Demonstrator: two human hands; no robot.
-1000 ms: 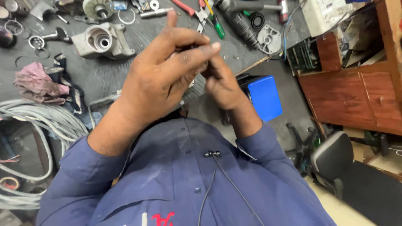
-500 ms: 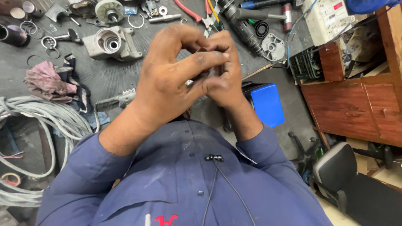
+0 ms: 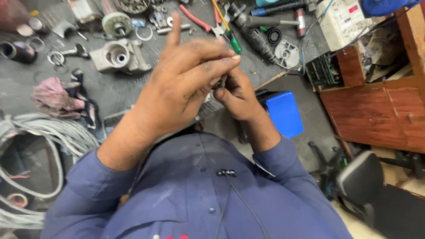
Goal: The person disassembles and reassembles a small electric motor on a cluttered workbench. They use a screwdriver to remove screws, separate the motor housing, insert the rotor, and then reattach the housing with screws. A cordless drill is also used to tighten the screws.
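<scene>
Above the near edge of the surface (image 3: 110, 88), the left hand (image 3: 181, 84) and the right hand (image 3: 237, 95) are meeting, fingertips pinching together on a small dark part (image 3: 220, 82); the left index finger is sticking up straight, and the part is mostly hidden, so its kind cannot be told. Both sleeves of a dark blue shirt (image 3: 199, 199) are running back toward the camera, a thin black cable clipped at the chest.

Just beyond the hands, a grey metal housing (image 3: 118, 56) with a round bore is lying on the dark surface, and a pinkish rag (image 3: 55, 98) is crumpling near the left edge. Toward the far edge, red-handled pliers (image 3: 197, 20), a green-handled screwdriver (image 3: 230, 37) and a black angle grinder (image 3: 254, 35) are lying close together. At the far right corner, a white box-shaped power unit (image 3: 343, 20) with a small red patch is sitting.

Below the surface's right edge, a bright blue rectangular container (image 3: 285, 113) is standing on the floor, beside a reddish wooden cabinet (image 3: 376, 115) and a black office chair (image 3: 380, 194). Grey coiled cables (image 3: 35, 132) are piling at the left.
</scene>
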